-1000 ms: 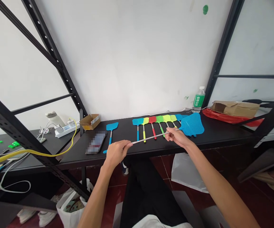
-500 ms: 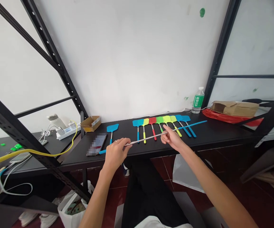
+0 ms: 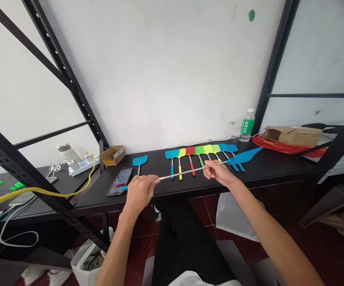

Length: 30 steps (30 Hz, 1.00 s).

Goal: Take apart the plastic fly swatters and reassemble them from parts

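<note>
I hold a blue fly swatter with a long extended metal rod (image 3: 186, 172) across the front of the black table (image 3: 267, 169). My left hand (image 3: 139, 190) is closed round its blue handle end. My right hand (image 3: 219, 171) pinches the rod near the blue head (image 3: 245, 156), which is tilted almost edge-on above the table. Behind the rod lies a row of several short swatters (image 3: 198, 153) in blue, yellow, red and green. One more blue swatter (image 3: 138, 163) lies apart to the left.
A phone (image 3: 119, 181) and a small cardboard box (image 3: 112, 154) sit at the table's left. A green-labelled bottle (image 3: 247, 126) stands at the back right beside a brown package on red bags (image 3: 292, 137). Black rack posts flank the table. A power strip (image 3: 79, 165) and cables lie on the left shelf.
The swatter's head has turned from flat and facing me to nearly edge-on. Both hands stay on the rod, and my left hand has slid slightly left.
</note>
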Each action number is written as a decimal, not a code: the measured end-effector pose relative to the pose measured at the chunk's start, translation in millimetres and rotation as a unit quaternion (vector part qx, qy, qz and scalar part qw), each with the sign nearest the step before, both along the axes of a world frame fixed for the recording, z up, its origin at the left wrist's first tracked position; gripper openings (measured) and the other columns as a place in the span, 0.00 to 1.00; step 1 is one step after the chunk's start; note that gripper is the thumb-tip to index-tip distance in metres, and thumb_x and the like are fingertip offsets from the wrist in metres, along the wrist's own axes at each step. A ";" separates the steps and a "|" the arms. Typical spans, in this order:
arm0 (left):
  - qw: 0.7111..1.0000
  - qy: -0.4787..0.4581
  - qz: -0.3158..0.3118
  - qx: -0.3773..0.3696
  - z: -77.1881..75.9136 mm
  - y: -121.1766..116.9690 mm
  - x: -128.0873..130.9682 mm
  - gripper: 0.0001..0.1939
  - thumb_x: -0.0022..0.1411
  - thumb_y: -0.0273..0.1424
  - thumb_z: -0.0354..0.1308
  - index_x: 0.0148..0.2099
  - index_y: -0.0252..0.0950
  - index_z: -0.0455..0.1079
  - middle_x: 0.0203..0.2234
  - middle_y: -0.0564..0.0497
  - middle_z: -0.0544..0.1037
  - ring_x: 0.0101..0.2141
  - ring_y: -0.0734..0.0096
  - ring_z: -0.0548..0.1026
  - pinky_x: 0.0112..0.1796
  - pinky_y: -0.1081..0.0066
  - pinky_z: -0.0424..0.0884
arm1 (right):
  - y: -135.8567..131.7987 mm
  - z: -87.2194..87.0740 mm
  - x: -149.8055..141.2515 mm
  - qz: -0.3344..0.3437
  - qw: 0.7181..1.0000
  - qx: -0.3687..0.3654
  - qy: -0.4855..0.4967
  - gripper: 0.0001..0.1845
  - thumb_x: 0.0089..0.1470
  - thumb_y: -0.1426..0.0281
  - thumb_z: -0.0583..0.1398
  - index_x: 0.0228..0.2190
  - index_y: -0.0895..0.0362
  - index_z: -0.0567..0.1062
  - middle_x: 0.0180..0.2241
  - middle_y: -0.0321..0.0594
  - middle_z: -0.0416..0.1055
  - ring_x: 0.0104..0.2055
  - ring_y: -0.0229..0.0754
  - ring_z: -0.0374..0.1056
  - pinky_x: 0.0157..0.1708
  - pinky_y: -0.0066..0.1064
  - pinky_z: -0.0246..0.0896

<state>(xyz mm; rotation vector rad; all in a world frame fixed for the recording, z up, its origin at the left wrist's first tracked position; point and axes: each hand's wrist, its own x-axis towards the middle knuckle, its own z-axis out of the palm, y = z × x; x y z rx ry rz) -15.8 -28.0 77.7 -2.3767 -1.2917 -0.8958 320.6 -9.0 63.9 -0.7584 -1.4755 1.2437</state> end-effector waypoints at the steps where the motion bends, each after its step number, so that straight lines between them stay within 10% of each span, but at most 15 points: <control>1: 1.000 -0.002 0.001 -0.006 1.4 -1.0 0.2 0.15 0.72 0.38 0.48 0.41 0.41 0.76 0.27 0.51 0.81 0.27 0.65 0.74 0.34 0.65 0.63 | 0.1 -0.6 -1.2 -0.001 1.000 -0.006 0.010 0.29 0.61 0.56 0.58 0.12 0.55 0.69 0.12 0.34 0.54 0.20 0.39 0.59 0.26 0.34 0.54; 14: 1.000 -0.011 0.004 0.017 12.1 -12.5 10.8 0.11 0.71 0.37 0.51 0.40 0.40 0.73 0.31 0.51 0.80 0.30 0.67 0.73 0.35 0.67 0.61 | 4.0 -10.2 -22.1 -0.002 0.990 -0.107 0.089 0.34 0.61 0.54 0.56 0.09 0.53 0.58 0.10 0.31 0.46 0.16 0.36 0.50 0.23 0.33 0.51; 30: 1.000 0.013 0.001 -0.023 8.8 -5.7 3.5 0.20 0.73 0.37 0.44 0.38 0.40 0.76 0.22 0.52 0.77 0.25 0.66 0.71 0.37 0.64 0.59 | -5.0 8.2 18.6 0.022 0.997 0.026 -0.067 0.31 0.64 0.55 0.55 0.13 0.56 0.65 0.12 0.32 0.52 0.20 0.38 0.58 0.27 0.33 0.51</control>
